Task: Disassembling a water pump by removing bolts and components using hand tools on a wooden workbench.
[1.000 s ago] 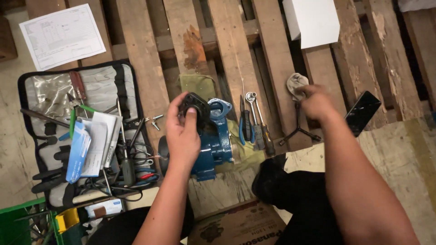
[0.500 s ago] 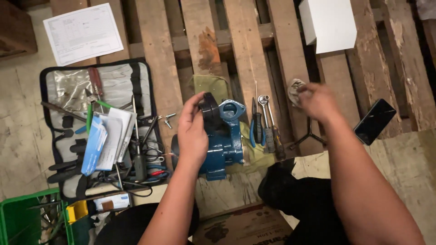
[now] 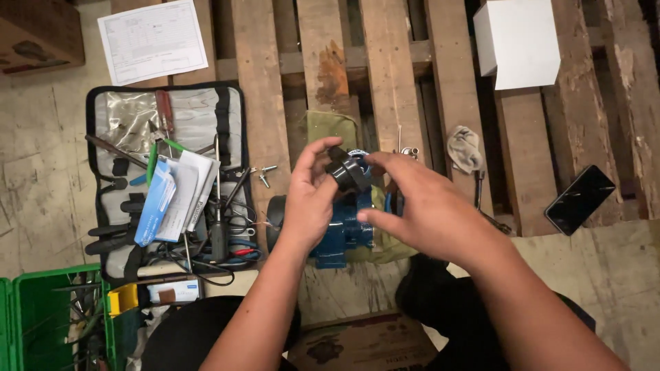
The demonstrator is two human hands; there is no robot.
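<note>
Left hand: the left hand [image 3: 309, 206] is seen curled round a small black round plastic fitting [image 3: 347, 173], its fingers [image 3: 317, 152] closed on the part from the left side.
Right hand: the right hand [image 3: 426, 213] is brought in from the right; its fingers [image 3: 385, 165] are half closed, the tips laid against the same black fitting, the thumb tucked low toward the pump.
Fitting: the black fitting is held just above the top of a blue cast-metal pump body [image 3: 344, 233], which is set on an olive-green cloth [image 3: 330, 127] near the front edge of the wooden pallet [image 3: 392, 82].
Progress: judged from the pictures, the fitting is off its seat or only loosely on it; whether it is threaded on at all cannot be told, as the joint is hidden by the hands. The seating or removal appears unfinished.
Left of the pump: an open black-edged grey tool roll [image 3: 165, 172] is spread on the floor, loaded with screwdrivers, pliers and a blue-and-white packet [image 3: 155, 203]; a printed white paper sheet [image 3: 152, 41] is laid above it, a green plastic crate [image 3: 48, 316] below.
Right of the pump: a crumpled grey rag [image 3: 464, 148], a black smartphone [image 3: 579, 199] and a white cardboard box [image 3: 519, 41] are left on the pallet slats.
In the way: spanners beside the pump are mostly covered by the right hand; loose small bolts [image 3: 263, 175] lie close by.
</note>
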